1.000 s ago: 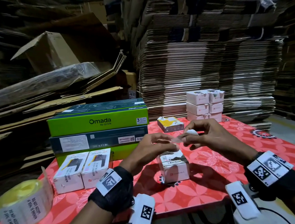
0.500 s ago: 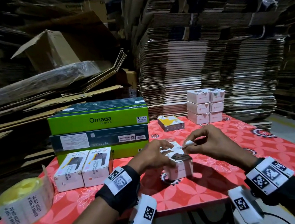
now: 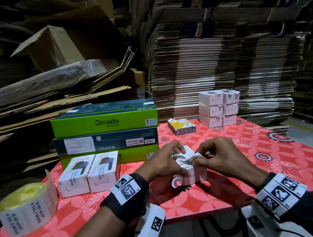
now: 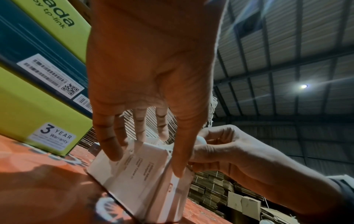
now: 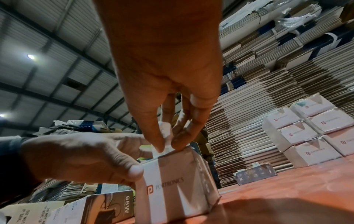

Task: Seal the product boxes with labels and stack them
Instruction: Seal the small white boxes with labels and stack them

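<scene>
- At the lower left of the head view, a roll of seal labels (image 3: 26, 209) is lying on its side on the red floral surface (image 3: 275, 162); it looks like glossy paper printed with a warning line, wound on a yellowish core.
- Just right of it, two white cartons (image 3: 88, 174) are sitting side by side, matt card with seal strips already showing on their faces.
- Behind them, flat green and teal boxes (image 3: 106, 132) are lying stacked, smooth and sharp-edged.
- At centre frame, the left hand (image 3: 163, 163) is steadying the small white box (image 3: 193, 175), which is standing on the surface; its fingers (image 4: 109, 145) are spreading over the far side while the thumb is pressing the near edge.
- The right hand (image 3: 220, 157) is pinching a white label (image 5: 164, 136) between thumb and fingers (image 5: 184, 134), bringing it down onto the box's top edge.
- The step in hand appears to be sealing: one end of the label is reaching the lid while the rest is standing up, curled and unstuck.
- The next move probably calls for smoothing the thin, limp sticker flat over the flap seam and down the side without creasing it.
- At the upper right, the pile of finished white boxes (image 3: 219, 110) is waiting, square and neatly stacked; this box seems bound for there.
</scene>
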